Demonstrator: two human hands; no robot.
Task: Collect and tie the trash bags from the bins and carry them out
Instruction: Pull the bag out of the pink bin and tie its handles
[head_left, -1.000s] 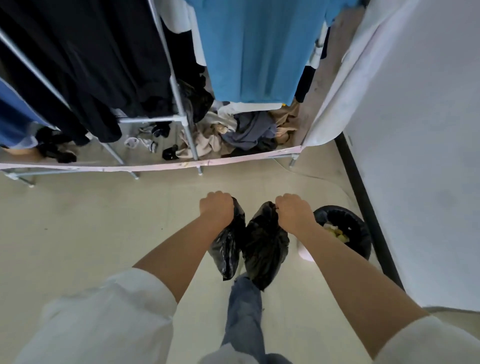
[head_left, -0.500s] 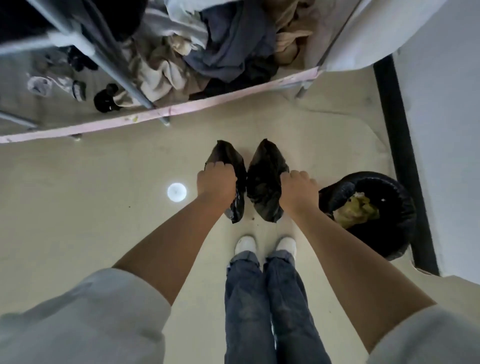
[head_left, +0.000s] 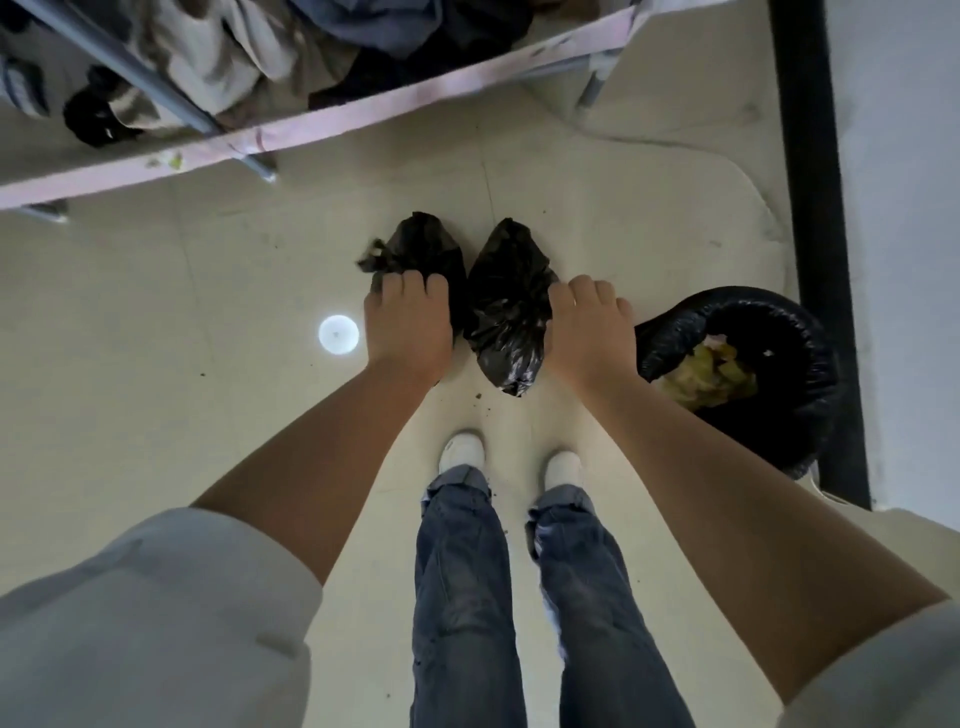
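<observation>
two black trash bags (head_left: 506, 306) side by side, seemingly tied | lined bin (head_left: 748, 374) right, holding scraps

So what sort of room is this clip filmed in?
Probably a bedroom or laundry corner at home: a clothes rack with heaped clothes under it, a pale hard floor, and a small lined bin by the wall.

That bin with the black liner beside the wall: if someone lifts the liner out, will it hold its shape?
Probably not. The liner looks like thin, wrinkled film folded over the bin's rim, so it should sag and bunch. Only a little yellowish trash shows inside, so it is likely light.
</observation>
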